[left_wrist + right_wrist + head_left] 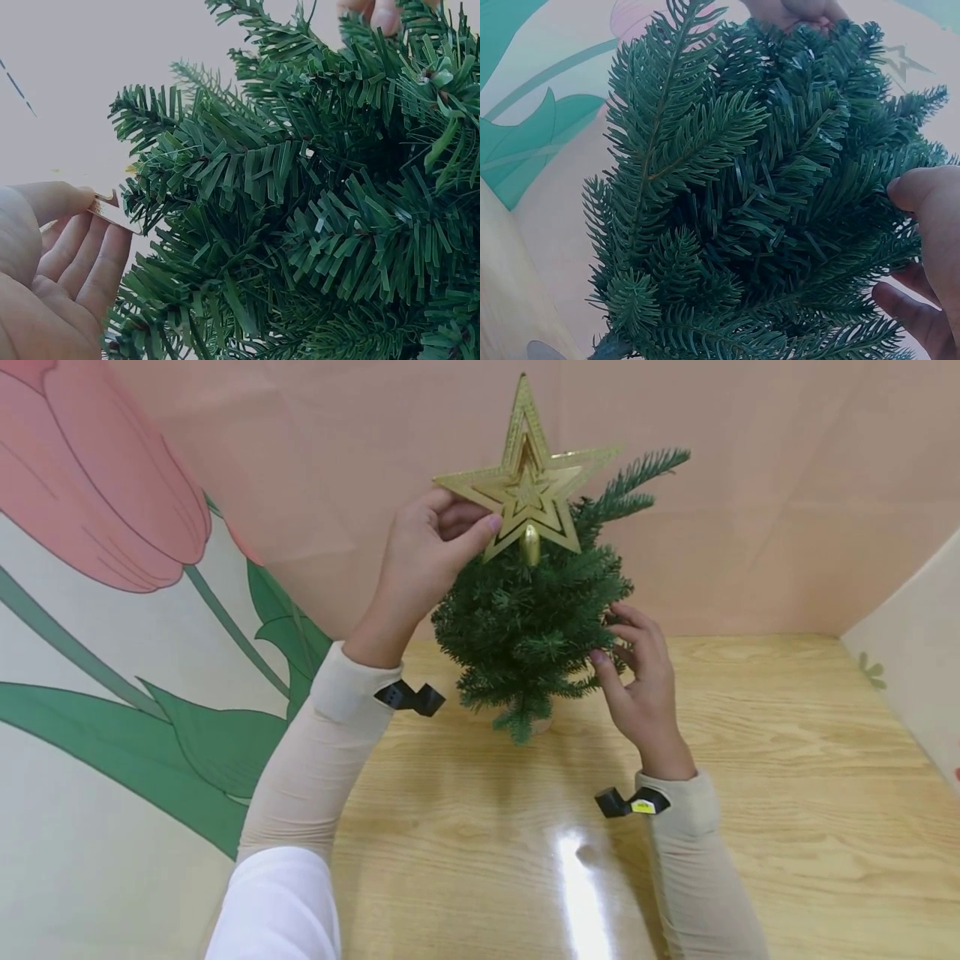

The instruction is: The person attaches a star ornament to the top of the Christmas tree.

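Note:
A small green artificial Christmas tree (536, 618) stands on the table, its foot mostly hidden by low branches. My left hand (427, 547) pinches the lower left part of a gold star tree topper (527, 493) between thumb and fingers. The star is upright in front of the treetop; whether it is seated there I cannot tell. Beside the tree's right side is my right hand (641, 672), fingers loosely bent and apart, fingertips at the branches. In the right wrist view its thumb touches the needles (802, 187). Dense needles hide much of the star in the left wrist view.
The wooden table (787, 760) spreads out around the tree, with a bright reflection at its front. A pink backdrop (750, 527) rises behind, and a tulip-printed panel (187, 760) borders the left. One longer branch (637, 481) sticks out at upper right.

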The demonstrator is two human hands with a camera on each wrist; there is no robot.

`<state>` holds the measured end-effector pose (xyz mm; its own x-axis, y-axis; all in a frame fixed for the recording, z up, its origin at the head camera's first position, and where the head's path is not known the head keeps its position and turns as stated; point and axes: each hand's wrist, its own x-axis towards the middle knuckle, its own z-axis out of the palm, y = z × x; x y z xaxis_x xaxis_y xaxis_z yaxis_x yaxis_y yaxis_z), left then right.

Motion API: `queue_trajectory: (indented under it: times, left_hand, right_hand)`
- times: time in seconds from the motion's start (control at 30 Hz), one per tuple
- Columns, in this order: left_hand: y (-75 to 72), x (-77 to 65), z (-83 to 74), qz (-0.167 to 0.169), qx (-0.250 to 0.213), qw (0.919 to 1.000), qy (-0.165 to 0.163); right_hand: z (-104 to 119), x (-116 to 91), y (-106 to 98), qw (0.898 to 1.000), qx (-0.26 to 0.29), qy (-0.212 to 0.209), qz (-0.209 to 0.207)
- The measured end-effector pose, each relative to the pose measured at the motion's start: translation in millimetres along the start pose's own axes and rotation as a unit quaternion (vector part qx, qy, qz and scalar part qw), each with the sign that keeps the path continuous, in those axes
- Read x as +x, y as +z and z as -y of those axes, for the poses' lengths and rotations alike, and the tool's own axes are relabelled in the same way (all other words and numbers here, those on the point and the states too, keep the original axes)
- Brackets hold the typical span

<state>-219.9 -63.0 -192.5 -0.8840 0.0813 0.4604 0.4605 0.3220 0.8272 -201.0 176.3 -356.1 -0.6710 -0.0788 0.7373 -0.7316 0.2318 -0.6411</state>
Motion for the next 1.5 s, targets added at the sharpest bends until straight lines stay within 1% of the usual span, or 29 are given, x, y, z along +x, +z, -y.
queue_trajectory:
  times: [0.1, 0.17, 0.33, 0.43, 0.7, 0.87, 0.93, 1.1, 1.13, 1.27, 1.4, 1.5]
  left_hand:
    - [0.6, -1.3, -1.0, -0.001, 0.0, 1.0, 0.001]
    - [1.5, -2.8, -3.1, -0.004, -0.004, 0.9999, 0.009]
    - [4.0, -9.4, -14.2, -0.013, -0.01, 0.9989, 0.044]
    - [4.7, -13.0, -20.3, -0.016, -0.01, 0.9982, 0.058]
    - [6.2, -15.9, -23.1, -0.014, 0.012, 0.9979, 0.063]
    - [7.1, -18.6, -27.0, -0.014, 0.024, 0.9978, 0.061]
    - [6.9, -16.4, -22.4, -0.014, 0.026, 0.9977, 0.061]
    - [5.7, -6.3, -2.7, -0.014, 0.03, 0.9974, 0.065]
    - [5.4, -5.6, -1.2, -0.014, 0.032, 0.9973, 0.066]
    - [5.3, -5.4, 0.4, -0.013, 0.036, 0.9973, 0.064]
    - [5.3, -6.2, 0.5, -0.013, 0.04, 0.9972, 0.061]
    - [5.3, -6.7, 0.1, -0.012, 0.04, 0.9973, 0.061]
  right_hand:
    - [1.4, -0.2, 0.1, 1.0, -0.003, -0.004, 0.001]
    - [1.3, -0.6, 0.0, 1.0, -0.005, -0.007, 0.003]
    - [-2.6, -0.7, 0.4, 1.0, 0.0, -0.007, 0.003]
    - [-8.2, -1.0, 0.7, 1.0, 0.004, -0.004, 0.0]
    - [-24.5, -3.2, 1.8, 1.0, 0.0, 0.001, -0.002]
    - [-31.0, -5.4, 1.2, 1.0, -0.003, 0.002, -0.001]
    - [-32.4, -5.9, 0.6, 1.0, -0.003, 0.001, -0.001]
    - [-35.1, -6.0, -0.1, 1.0, -0.003, -0.002, 0.0]
    - [-35.2, -6.1, -0.1, 1.0, -0.004, -0.003, 0.0]
    - [-29.5, -5.4, 0.5, 1.0, -0.006, -0.004, -0.001]
    - [-11.9, -3.5, -0.1, 1.0, -0.004, -0.003, -0.001]
    - [-4.1, -3.4, -0.7, 1.0, -0.006, -0.002, -0.001]
